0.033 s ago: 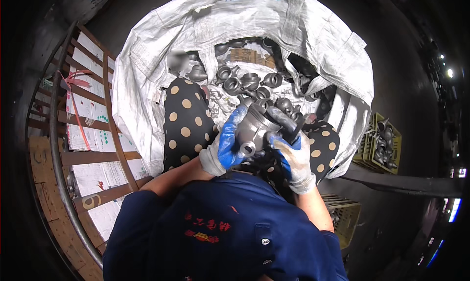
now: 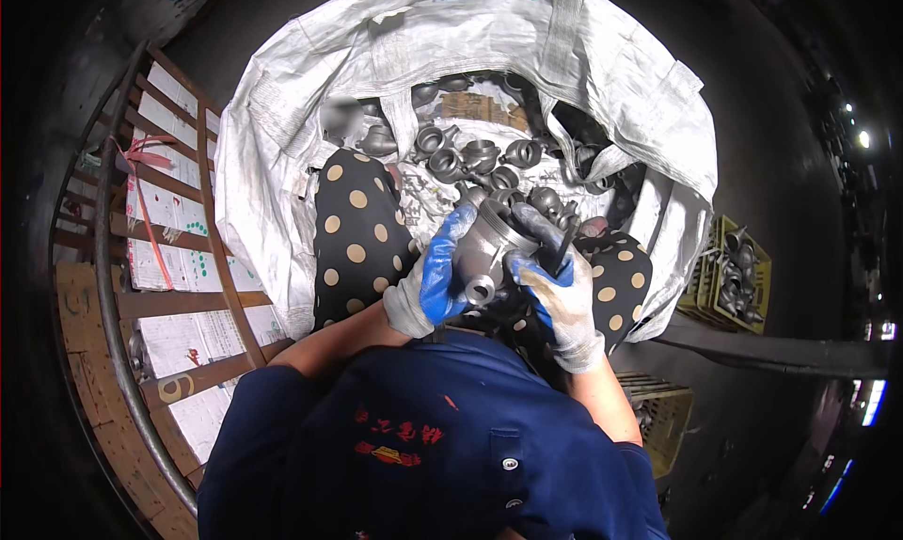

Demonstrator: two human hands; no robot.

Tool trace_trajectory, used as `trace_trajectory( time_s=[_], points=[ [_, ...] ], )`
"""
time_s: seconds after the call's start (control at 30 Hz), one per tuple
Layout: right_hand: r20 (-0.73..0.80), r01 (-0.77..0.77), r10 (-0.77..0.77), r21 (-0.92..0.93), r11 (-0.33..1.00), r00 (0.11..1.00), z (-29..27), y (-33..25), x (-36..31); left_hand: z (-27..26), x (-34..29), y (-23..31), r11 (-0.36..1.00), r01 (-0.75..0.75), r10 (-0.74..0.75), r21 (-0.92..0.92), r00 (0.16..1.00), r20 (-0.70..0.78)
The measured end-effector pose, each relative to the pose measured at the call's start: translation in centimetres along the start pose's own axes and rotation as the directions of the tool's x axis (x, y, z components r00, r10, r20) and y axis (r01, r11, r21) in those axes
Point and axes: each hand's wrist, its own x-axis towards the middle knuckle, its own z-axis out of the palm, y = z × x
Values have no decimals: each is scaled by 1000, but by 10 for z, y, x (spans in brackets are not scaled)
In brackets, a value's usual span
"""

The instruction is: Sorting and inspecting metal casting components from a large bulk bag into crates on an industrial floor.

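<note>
My left hand, in a blue-and-white glove, is closed round a grey metal casting with a wide ribbed cylindrical end and a small round pipe stub. The stub points down toward my body. Wearing a matching glove, my right hand grips a dark bar-shaped tool whose exact kind I cannot make out. Its fingers lie close against the casting's right side; whether they touch it is unclear. Just beyond my hands, several similar castings lie loose on a large white woven sack.
The sack's rim and straps surround my spotted trouser legs. At the left stands a metal-railed rack with cardboard behind it. A yellow crate of metal parts sits at the right, and another crate is nearer my right elbow.
The casting has tilted slightly, its pipe stub shifting a little right and down. The dark tool in my right hand has turned and now looks thinner and more upright.
</note>
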Motion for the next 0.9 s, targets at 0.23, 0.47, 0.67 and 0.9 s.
trace_trajectory(
  time_s=[0.23, 0.47, 0.67, 0.9],
  points=[
    [7, -49, 49, 8, 999, 999, -3, -10, -1, -3, 5, 4, 996, -42, 42, 83, 999, -8],
    [110, 110, -90, -188, 976, 990, 4, -9, 4, 14, 7, -11, 180, 492, -694, -852, 677, 245],
    [123, 29, -1, -228, 973, 992, 1, -14, 4, 14, -24, -26, 839, 387, -420, -382, 908, -1],
    [94, -41, 70, -276, 960, 993, 0, -6, 4, 18, -32, -38, 625, 513, -576, -589, 812, 96]
  ],
)
